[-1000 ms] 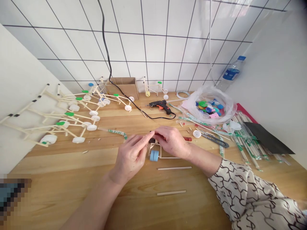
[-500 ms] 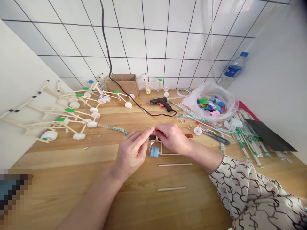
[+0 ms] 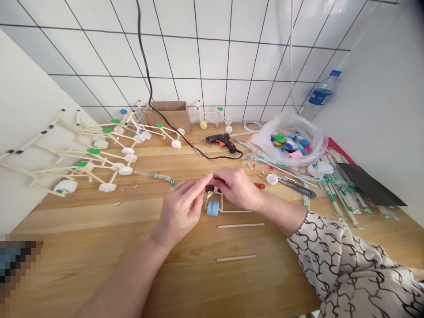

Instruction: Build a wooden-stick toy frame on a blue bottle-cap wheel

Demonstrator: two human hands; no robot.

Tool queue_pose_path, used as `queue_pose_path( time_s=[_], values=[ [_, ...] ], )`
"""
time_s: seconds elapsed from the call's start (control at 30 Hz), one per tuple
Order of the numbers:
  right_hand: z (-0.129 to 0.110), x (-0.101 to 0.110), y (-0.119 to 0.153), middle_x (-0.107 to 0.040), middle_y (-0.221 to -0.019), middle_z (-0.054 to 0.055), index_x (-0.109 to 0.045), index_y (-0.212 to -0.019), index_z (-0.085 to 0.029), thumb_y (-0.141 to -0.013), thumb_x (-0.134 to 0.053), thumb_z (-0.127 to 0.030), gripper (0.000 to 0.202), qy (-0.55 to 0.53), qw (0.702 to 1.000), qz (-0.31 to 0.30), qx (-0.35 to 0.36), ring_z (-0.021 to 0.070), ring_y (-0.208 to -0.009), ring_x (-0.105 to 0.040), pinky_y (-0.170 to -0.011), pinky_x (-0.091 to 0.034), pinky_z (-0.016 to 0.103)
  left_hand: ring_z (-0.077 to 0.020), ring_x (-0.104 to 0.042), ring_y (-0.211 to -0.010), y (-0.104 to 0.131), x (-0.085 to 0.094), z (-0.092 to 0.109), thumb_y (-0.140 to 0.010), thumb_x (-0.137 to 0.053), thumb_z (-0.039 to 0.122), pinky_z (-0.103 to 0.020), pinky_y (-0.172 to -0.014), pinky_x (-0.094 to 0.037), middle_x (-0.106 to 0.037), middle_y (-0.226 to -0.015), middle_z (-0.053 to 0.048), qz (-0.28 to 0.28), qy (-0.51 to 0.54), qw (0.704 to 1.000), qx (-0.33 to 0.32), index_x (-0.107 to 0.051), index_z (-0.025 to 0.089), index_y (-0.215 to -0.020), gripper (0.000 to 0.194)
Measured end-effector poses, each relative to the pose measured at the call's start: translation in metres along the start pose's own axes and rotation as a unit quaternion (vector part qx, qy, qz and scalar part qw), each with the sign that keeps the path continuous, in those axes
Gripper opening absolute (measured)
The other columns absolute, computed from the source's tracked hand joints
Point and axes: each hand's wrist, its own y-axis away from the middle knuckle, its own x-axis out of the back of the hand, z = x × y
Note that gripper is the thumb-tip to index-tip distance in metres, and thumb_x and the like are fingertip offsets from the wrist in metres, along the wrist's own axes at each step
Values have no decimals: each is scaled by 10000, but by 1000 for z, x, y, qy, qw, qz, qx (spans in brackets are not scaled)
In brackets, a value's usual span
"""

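My left hand (image 3: 182,205) and my right hand (image 3: 238,190) meet at their fingertips over the middle of the wooden table. Both have their fingers pressed together; what is between the tips is too small to make out. Just under them stands a small stick frame (image 3: 222,202) with a blue bottle-cap wheel (image 3: 212,208) at its near side. A dark piece (image 3: 210,188) shows between the hands, partly hidden. Nearer to me lie two loose sticks, one (image 3: 241,225) behind the other (image 3: 236,258).
Several stick models with cap wheels (image 3: 107,187) crowd the left. A glue gun (image 3: 222,141) with a black cord lies behind my hands, near a cardboard box (image 3: 170,117). To the right are a bag of caps (image 3: 291,141), a utility knife (image 3: 298,187), stick bundles (image 3: 344,190) and a bottle (image 3: 321,96).
The whole view has shifted slightly, with the scene a little further left and up. My hands keep nearly the same pose, fingertips together over the frame.
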Motion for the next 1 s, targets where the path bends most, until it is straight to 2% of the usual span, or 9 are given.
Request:
queue_pose_path(
  time_s=[1.0],
  values=[
    [1, 0, 0, -595, -697, 26, -607, -750, -132, -891, -492, -143, 182, -9, 1000, -2, 6, 105, -642, -493, -623, -381, 216, -152, -615, -750, 0, 0, 1, -859, -468, 55, -293, -726, -516, -670, -828, -24, -5, 2, 1000, 5, -481, 249, -1322, 502]
  ],
)
